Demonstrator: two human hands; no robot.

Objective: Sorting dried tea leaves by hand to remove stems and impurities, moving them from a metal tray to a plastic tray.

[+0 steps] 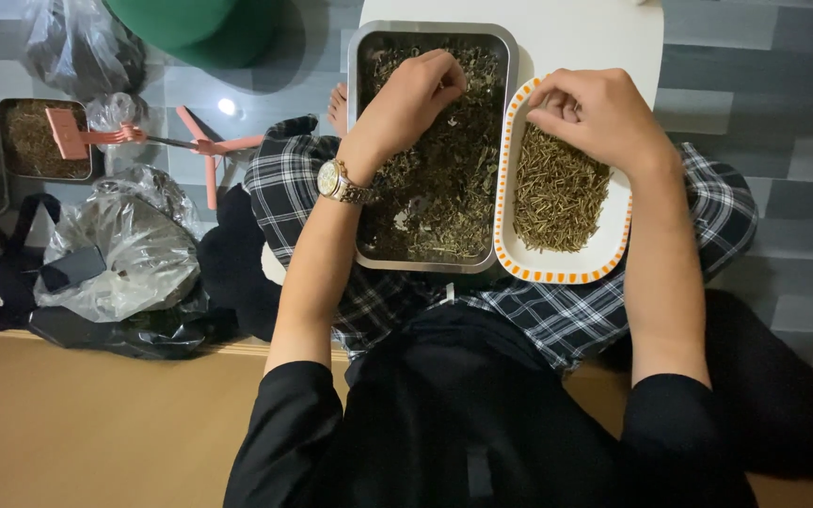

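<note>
A steel tray (359, 141) full of dark dried leaves and stems rests on my lap, against a small white table (595, 33). My left hand (411, 94), with a gold wristwatch (336, 181) on the wrist, hovers over the tray's far half, fingers pinched together in the leaves. To the right lies a white oval dish with an orange dashed rim (557, 271), holding a heap of pale green stems (557, 193). My right hand (599, 113) is curled over the dish's far end, fingertips pinched on what looks like a small stem.
On the floor to the left stand a second metal tray of dried plant matter (35, 141), a pink tool (77, 132), crumpled clear plastic bags (129, 249), a black bag (7, 282) and a green round object (199, 28).
</note>
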